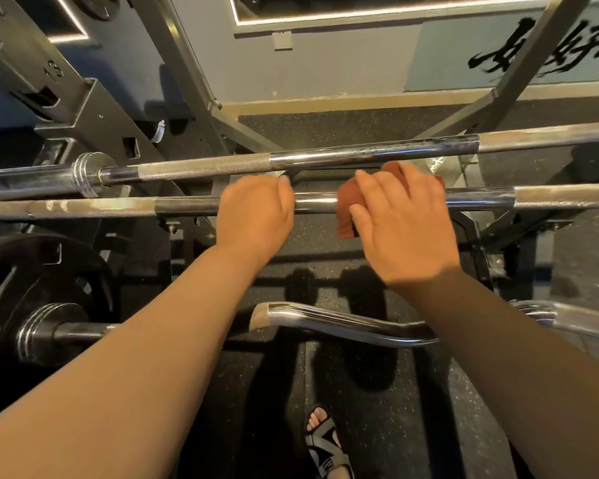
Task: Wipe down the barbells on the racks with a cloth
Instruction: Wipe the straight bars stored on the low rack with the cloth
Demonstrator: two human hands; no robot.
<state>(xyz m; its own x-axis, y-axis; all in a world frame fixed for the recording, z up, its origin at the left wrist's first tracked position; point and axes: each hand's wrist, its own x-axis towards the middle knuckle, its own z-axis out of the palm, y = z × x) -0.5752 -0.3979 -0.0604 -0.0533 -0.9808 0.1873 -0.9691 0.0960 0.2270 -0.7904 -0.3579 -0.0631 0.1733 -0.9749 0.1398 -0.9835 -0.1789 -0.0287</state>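
A straight steel barbell (478,198) lies across the rack in the middle of the view. My left hand (255,216) is wrapped around its smooth centre section. Just to the right, my right hand (400,223) presses an orange-brown cloth (346,209) over the same bar, the cloth draped around the shaft. A second straight barbell (360,154) rests on the rack just beyond, parallel to the first. A curved chrome bar (343,323) lies lower and nearer to me, partly hidden by my forearms.
The rack's grey uprights (83,95) rise at the left and back right. A black weight plate (45,281) sits on a bar at the lower left. Dark speckled rubber floor lies below, with my sandalled foot (322,440) on it. A grey wall stands behind.
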